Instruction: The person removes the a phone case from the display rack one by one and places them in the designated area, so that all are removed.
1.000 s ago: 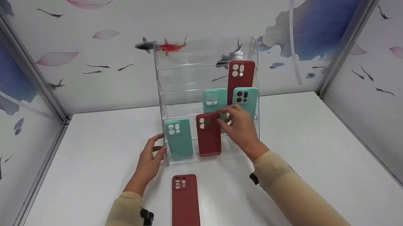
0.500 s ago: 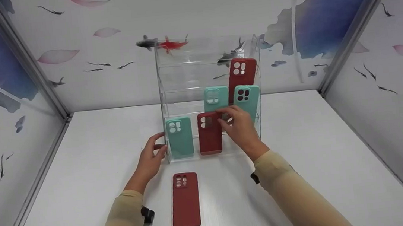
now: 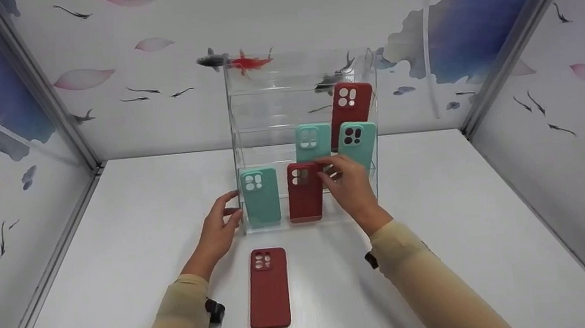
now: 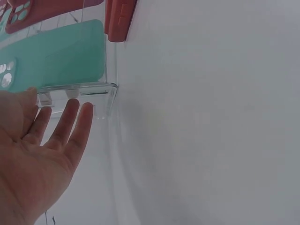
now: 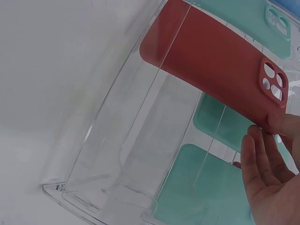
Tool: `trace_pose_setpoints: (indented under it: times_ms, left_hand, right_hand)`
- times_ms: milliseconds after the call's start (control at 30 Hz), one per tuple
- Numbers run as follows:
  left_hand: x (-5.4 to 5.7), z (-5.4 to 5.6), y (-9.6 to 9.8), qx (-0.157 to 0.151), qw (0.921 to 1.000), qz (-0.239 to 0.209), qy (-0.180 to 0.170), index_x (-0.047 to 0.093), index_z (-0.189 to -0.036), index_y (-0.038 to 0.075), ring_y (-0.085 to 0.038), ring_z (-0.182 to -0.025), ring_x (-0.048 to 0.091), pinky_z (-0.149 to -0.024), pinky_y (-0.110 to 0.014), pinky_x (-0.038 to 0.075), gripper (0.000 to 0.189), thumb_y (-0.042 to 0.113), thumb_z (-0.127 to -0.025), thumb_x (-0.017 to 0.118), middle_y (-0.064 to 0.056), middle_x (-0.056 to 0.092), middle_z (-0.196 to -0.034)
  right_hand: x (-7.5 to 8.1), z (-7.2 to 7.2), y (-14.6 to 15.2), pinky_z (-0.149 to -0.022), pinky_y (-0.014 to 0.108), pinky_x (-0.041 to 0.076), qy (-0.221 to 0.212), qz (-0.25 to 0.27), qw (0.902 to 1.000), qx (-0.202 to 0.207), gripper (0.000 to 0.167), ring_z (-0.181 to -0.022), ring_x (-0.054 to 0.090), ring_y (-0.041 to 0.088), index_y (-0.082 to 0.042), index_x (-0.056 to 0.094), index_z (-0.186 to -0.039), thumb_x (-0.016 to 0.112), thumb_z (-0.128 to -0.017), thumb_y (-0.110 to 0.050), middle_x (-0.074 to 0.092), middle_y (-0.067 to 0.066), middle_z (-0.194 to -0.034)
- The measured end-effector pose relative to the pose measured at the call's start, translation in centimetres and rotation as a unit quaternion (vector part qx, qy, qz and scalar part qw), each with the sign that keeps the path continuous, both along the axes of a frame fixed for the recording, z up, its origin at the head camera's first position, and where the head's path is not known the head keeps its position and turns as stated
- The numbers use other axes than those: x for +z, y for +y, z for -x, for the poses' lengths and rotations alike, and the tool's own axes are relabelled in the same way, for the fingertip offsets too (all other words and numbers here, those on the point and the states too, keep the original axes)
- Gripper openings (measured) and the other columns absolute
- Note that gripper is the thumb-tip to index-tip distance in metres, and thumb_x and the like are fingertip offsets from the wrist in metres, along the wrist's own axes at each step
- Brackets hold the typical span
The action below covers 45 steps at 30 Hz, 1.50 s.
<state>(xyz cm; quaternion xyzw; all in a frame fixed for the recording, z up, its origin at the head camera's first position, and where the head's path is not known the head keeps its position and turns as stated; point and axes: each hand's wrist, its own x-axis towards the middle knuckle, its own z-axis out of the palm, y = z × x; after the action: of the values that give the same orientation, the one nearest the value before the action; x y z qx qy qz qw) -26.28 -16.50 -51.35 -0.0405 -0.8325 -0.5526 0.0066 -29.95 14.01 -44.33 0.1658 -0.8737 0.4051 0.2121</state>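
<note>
A clear tiered display stand stands upright on the white table. In its lowest tier are a mint-green phone case at the left and a red phone case near the middle. My right hand pinches the upper right corner of that red case, with the thumb on its face. At the stand's left side, my left hand touches the edge with its fingers fairly straight. Another red phone case lies flat in front of the stand, camera cutouts facing away from me.
Higher on the stand, two more mint-green cases and a red case lean at the right. Printed walls enclose the white table at the back and both sides.
Both hands stay where they were, and the cases keep their places. Only the head view has shifted slightly.
</note>
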Motion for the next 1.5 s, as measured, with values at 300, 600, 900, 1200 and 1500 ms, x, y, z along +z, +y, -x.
trace_pose_setpoints:
  times_ms: [300,600,900,1200,1500]
  left_hand:
    - [0.2,0.2,0.1,0.003,1.0,0.007,0.007,0.039,-0.156,0.019,-0.026,-0.134,0.057,-0.104,-0.039,0.058,0.05,0.02,-0.109,0.055,-0.002,0.042,-0.162]
    - [0.1,0.3,0.1,0.009,0.9999,-0.004,0.003,0.042,-0.154,0.019,-0.025,-0.133,0.057,-0.104,-0.037,0.058,0.047,0.02,-0.108,0.055,-0.002,0.045,-0.16]
    - [0.0,0.2,0.0,0.004,0.9999,-0.011,-0.006,0.041,-0.155,0.021,-0.025,-0.134,0.056,-0.104,-0.038,0.057,0.048,0.021,-0.109,0.055,-0.001,0.043,-0.161]
    - [0.1,0.1,-0.1,-0.005,0.9999,-0.006,0.008,0.04,-0.155,0.019,-0.027,-0.135,0.057,-0.104,-0.038,0.057,0.049,0.021,-0.109,0.055,-0.003,0.043,-0.161]
    - [0.0,0.2,-0.2,-0.008,0.9999,-0.008,0.008,0.04,-0.155,0.018,-0.026,-0.134,0.057,-0.104,-0.038,0.057,0.049,0.021,-0.109,0.055,-0.003,0.042,-0.161]
  right_hand:
    - [-0.3,0.0,0.2,-0.083,0.03,0.065,0.02,0.002,0.9998,0.004,0.028,-0.093,0.073,0.014,-0.015,0.073,-0.122,0.075,-0.095,-0.008,0.072,0.003,-0.113]
    - [-0.3,-0.4,0.2,-0.085,0.03,0.064,0.012,0.006,0.9999,0.003,0.03,-0.096,0.073,0.014,-0.017,0.072,-0.124,0.074,-0.096,-0.008,0.072,0.002,-0.115]
    - [0.1,-0.8,0.3,-0.081,0.033,0.065,0.022,0.024,0.9992,0.022,0.024,-0.091,0.073,0.015,-0.014,0.076,-0.117,0.076,-0.094,-0.008,0.075,0.002,-0.11]
    - [1.8,-2.0,0.0,-0.081,0.034,0.065,0.051,0.032,0.9968,0.053,0.023,-0.092,0.072,0.014,-0.013,0.078,-0.117,0.076,-0.094,-0.01,0.076,0.002,-0.109]
    - [4.2,-3.6,-0.2,-0.084,0.033,0.065,0.069,0.051,0.9927,0.085,0.024,-0.094,0.073,0.013,-0.012,0.077,-0.119,0.076,-0.095,-0.011,0.076,-0.001,-0.11]
